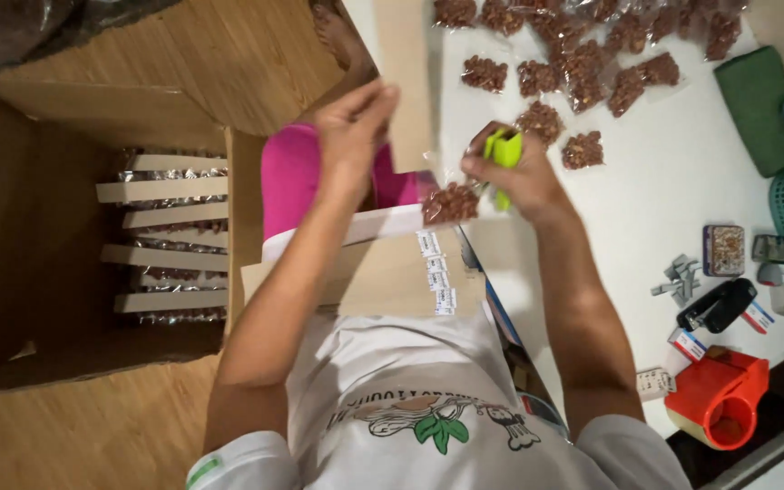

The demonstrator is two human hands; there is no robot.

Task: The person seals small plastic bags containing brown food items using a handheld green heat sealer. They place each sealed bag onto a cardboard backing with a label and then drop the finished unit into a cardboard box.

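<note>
The right hand [524, 177] is clenched around a lime-green stapler [504, 150], its fingers wrapped over the tool's body with the green nose poking out above the knuckles. Just below and to the near side of that grip hangs a small clear bag of brown nut clusters [451, 203], its top edge drawn up toward the stapler's mouth (whether the stapler actually bites the plastic cannot be told from here). The left hand [353, 127] rises beside the right one, fingers together and curled inward; what it pinches is hidden by the back of the hand, so its hold cannot be told. Under both hands lies a flat cardboard sheet [383, 277] across the person's lap, with a column of small white labels [436, 272] along its edge just beneath the bag. Beyond the right hand, spread on the white surface [673, 191], lie many more filled clear bags [583, 150]. Out past the right forearm sit a black stapler [717, 305], a small tin [724, 250] and a red tape dispenser [719, 395]. On the far side of the left arm stands an open cardboard box [38, 236] holding packed bags with white card headers [163, 191].
</note>
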